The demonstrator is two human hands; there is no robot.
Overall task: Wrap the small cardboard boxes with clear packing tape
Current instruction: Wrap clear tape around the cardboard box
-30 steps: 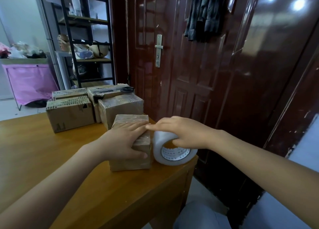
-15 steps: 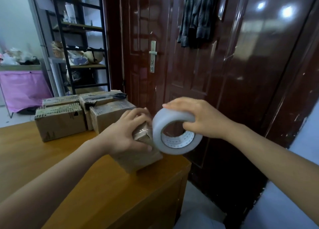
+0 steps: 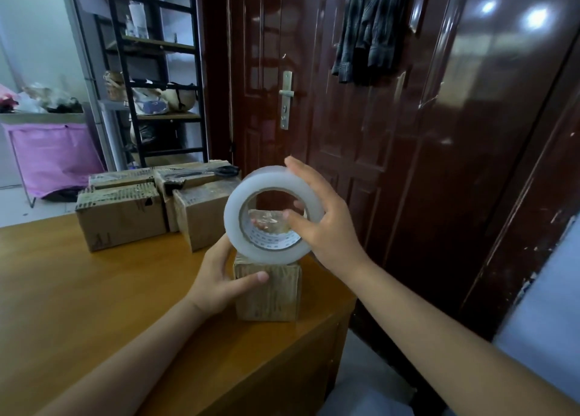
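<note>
cardboard box (image 3: pixel 266 293) stands on end at the near right corner of our table (image 3: pixel 78 305), close to both edges. our left hand (image 3: pixel 219 277) grips its left side, thumb across the near face. just above it our right hand (image 3: pixel 323 224) holds the tape roll (image 3: pixel 273 214), fingers over the rim and thumb hooked through the core. we judge the risk is twofold: a hard pull on the tape could drag the light box off the corner, and a slack strip of clear film could fold on itself or wrinkle. box faces are matt brown, ribbed and already glossy in parts. roll is a milky, smooth ring. farther left sit more boxes (image 3: pixel 120 214), with scissors (image 3: pixel 216 171) on one, well apart from us.
</note>
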